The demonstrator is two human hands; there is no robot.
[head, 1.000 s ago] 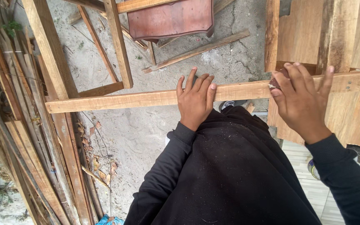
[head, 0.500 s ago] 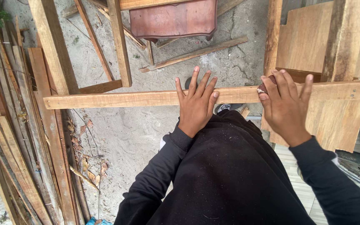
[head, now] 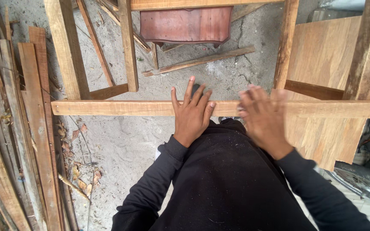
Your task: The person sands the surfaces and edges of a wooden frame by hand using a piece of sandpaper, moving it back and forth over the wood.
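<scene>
A long pale wooden rail (head: 116,108) runs level across the view, part of a bare timber frame. My left hand (head: 192,114) lies flat on it near the middle, fingers spread and pointing away from me. My right hand (head: 262,117) rests on the same rail just to the right, blurred by motion, fingers held together over the wood. Whether something small sits under that palm is hidden. Both arms wear dark sleeves.
Upright frame posts (head: 286,47) and a wide board (head: 322,72) stand at the right. A reddish wooden panel (head: 186,25) lies on the sandy concrete ahead. Several planks (head: 35,141) are stacked along the left, and loose slats (head: 198,62) lie on the ground.
My right hand has slid left along the rail, closer to my left hand, and is now blurred. The left hand has stayed flat on the wood.
</scene>
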